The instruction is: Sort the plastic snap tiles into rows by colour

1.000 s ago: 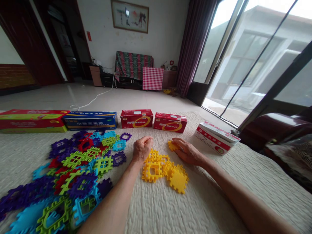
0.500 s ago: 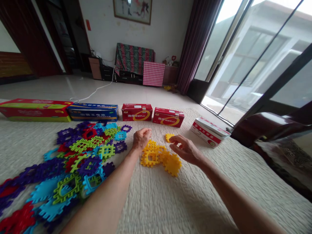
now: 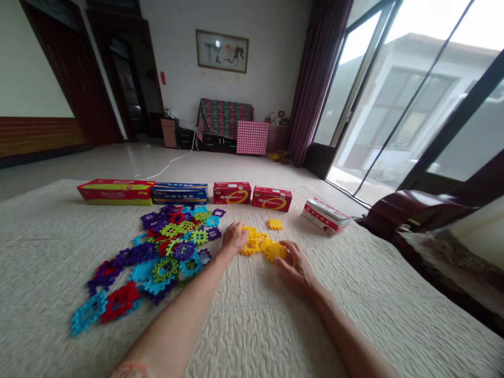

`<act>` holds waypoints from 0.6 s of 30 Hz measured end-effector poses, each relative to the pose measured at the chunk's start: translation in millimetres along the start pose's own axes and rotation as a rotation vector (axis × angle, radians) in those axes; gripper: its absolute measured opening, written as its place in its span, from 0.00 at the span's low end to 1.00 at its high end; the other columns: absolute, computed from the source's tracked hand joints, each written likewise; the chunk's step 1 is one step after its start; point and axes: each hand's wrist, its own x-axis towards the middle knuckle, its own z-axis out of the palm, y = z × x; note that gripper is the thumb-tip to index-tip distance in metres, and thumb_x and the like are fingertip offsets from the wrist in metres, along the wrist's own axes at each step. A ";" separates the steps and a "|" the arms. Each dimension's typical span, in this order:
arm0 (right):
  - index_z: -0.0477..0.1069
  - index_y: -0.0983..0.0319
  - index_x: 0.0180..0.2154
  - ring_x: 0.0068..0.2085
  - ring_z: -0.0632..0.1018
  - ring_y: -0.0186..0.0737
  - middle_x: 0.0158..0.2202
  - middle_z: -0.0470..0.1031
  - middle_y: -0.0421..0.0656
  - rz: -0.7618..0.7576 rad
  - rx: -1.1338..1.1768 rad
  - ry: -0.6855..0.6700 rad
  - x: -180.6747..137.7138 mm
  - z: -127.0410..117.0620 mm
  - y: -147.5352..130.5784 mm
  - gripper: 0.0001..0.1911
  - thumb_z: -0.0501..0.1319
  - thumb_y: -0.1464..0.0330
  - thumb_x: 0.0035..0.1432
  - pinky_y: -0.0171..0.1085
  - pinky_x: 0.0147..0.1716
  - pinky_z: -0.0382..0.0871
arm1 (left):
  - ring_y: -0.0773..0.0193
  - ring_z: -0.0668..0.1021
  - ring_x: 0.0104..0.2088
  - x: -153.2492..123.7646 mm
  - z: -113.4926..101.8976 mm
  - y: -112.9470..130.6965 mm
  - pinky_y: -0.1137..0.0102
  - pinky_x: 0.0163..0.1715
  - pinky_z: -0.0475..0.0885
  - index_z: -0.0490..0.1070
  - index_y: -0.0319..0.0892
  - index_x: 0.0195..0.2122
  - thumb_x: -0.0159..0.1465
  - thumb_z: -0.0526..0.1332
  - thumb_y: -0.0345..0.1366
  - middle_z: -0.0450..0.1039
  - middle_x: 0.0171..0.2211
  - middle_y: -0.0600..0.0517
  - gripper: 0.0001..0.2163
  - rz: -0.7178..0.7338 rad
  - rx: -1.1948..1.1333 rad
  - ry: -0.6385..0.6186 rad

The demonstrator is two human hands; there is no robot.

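A small pile of yellow interlocking toy building pieces (image 3: 255, 242) lies on the quilted cover between my hands. At its left edge is my left hand (image 3: 235, 239), fingers curled and closed; what they hold, if anything, is hidden. My right hand (image 3: 297, 265) is at the pile's right side, thumb and fingers apart around the edge of a solid yellow piece (image 3: 273, 251), seemingly touching it. Beyond the pile, a single yellow piece (image 3: 275, 224) lies apart. Left of my left arm spreads a heap of mixed purple, green, blue and red pieces (image 3: 165, 269).
Along the far side stand a red-and-green box (image 3: 116, 192), a blue box (image 3: 180, 194) and two red boxes (image 3: 232, 193) (image 3: 271, 199). A white-and-red box (image 3: 325, 216) sits at the right. The quilted cover (image 3: 244, 336) extends under everything.
My right hand has moved from beside the single yellow piece back toward me, to the pile's right edge. My left hand stays by the pile's left side. The camera view has tilted up.
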 end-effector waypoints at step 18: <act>0.64 0.60 0.50 0.49 0.73 0.46 0.51 0.69 0.49 -0.142 -0.189 -0.041 -9.0 9.0 0.7 0.20 0.59 0.65 0.56 0.47 0.50 0.67 | 0.58 0.74 0.48 -25.2 11.2 -2.2 0.65 0.51 0.65 0.71 0.42 0.46 0.62 0.55 0.38 0.75 0.44 0.48 0.14 0.151 0.178 0.018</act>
